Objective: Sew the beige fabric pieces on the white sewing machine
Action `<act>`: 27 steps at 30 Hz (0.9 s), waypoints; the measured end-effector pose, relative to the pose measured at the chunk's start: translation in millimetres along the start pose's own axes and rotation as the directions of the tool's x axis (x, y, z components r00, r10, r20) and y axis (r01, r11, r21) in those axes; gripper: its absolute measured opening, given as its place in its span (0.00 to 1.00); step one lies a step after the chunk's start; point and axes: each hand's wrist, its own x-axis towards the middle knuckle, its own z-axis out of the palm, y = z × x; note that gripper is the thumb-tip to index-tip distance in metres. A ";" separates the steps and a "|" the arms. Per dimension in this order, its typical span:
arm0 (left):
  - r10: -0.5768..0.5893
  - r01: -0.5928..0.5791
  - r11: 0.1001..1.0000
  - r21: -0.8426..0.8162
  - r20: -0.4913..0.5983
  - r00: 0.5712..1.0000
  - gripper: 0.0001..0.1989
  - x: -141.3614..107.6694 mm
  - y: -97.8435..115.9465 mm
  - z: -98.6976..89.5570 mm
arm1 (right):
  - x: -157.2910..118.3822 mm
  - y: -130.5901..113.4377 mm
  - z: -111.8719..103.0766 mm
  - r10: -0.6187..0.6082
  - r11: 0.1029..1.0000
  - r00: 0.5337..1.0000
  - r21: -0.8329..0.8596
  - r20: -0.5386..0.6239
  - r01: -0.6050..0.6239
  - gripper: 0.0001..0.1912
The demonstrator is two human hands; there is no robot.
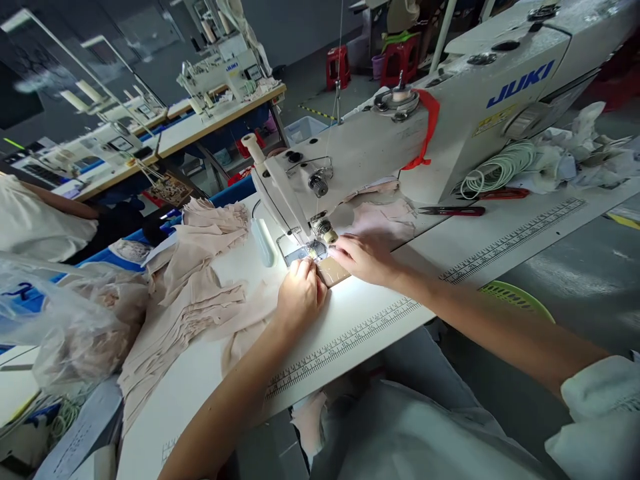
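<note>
Both hands are at the needle area of a white sewing machine (pixel 360 153), under its lamp. My left hand (pixel 300 293) rests on the bed just in front of the needle, fingers bent and pressed together; what lies under its fingertips is too small to make out. Right of the needle, my right hand (pixel 363 259) has thumb and forefinger pinched close to the presser foot, on something hidden. A tan plate (pixel 331 272) lies between the hands. Pale pink fabric (pixel 383 220) is spread behind my right hand, beneath the machine arm.
Stacked pink fabric pieces (pixel 200 287) cover the left side of the table, beside a plastic bag (pixel 95 327). Red-handled snips (pixel 453 211), a coil of pale cord (pixel 500 170) and white scraps (pixel 570 157) lie right. A person in white (pixel 45 217) is at far left.
</note>
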 end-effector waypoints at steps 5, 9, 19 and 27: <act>0.001 -0.001 1.000 0.026 0.003 1.000 0.16 1.4 0.8 -0.2 | 20.4 -3.1 -1.7 0.104 0.992 0.994 0.061 0.042 -0.107 0.18; 0.001 -0.001 1.000 0.025 -0.002 1.000 0.15 2.4 -2.0 0.6 | 15.0 1.3 0.7 0.085 0.995 0.996 0.053 -0.005 -0.084 0.21; -0.042 0.042 0.998 -0.050 0.006 0.999 0.14 3.5 -10.7 3.7 | 22.5 7.5 4.3 0.037 0.999 0.999 0.009 -0.033 -0.037 0.19; -0.194 0.200 0.961 -0.192 0.054 0.980 0.15 5.6 -39.9 -6.6 | 2.4 2.8 -0.7 -0.036 0.999 0.996 -0.017 -0.078 0.035 0.19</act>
